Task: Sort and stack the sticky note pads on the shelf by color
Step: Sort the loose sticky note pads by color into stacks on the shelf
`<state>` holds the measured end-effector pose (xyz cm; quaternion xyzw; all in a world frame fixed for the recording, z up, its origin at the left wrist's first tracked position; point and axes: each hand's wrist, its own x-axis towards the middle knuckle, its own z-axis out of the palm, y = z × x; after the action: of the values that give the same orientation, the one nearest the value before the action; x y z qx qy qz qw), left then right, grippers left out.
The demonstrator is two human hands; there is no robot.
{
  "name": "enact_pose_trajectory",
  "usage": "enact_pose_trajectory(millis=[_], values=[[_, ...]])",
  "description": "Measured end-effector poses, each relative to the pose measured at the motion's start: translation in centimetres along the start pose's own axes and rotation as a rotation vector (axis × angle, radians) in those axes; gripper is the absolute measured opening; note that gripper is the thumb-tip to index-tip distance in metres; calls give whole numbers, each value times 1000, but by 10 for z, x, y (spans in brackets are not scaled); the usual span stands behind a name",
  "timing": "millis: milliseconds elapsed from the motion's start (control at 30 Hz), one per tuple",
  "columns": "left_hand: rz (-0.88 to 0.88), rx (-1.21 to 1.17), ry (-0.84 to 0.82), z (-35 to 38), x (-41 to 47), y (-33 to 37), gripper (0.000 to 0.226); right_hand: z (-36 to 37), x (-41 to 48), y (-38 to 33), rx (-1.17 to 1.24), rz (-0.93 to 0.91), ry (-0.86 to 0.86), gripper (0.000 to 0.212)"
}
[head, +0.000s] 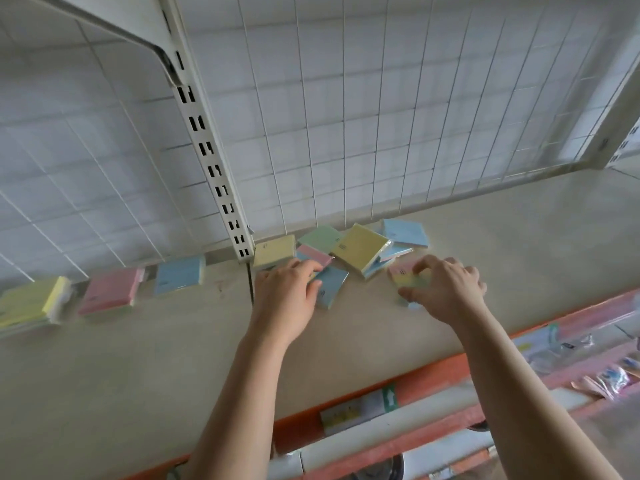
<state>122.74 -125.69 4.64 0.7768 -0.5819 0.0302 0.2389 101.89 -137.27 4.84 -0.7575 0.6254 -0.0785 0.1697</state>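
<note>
The right hand is pinching a striped pink-yellow-green pad between curled thumb and forefinger. The left hand is reaching with its fingers stretched over a pink pad and its thumb beside a blue pad, though whether it is gripping either is unclear. Just beyond both hands the loose heap of yellow, green and blue pads is lying on the shelf, and the sorted yellow stack, pink stack and blue stack are sitting in a row well off to the left, so the left hand is probably the nearer carrier.
</note>
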Motion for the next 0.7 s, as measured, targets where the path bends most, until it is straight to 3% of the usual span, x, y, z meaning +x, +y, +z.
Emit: enact_pose_trajectory(millis=[167,300,433,700], values=[[-52,45,18,-1,12,-4,25,-5,-4,3,267,-176,-50,64],[-111,73,11,3,23,-8,24,-8,-5,6,357,-235,17,66],[-198,114,-51,10,32,-14,23,-14,-6,9,489,-318,12,61],[-289,36,-91,19,42,-19,31,-23,-6,3,413,-429,68,33]])
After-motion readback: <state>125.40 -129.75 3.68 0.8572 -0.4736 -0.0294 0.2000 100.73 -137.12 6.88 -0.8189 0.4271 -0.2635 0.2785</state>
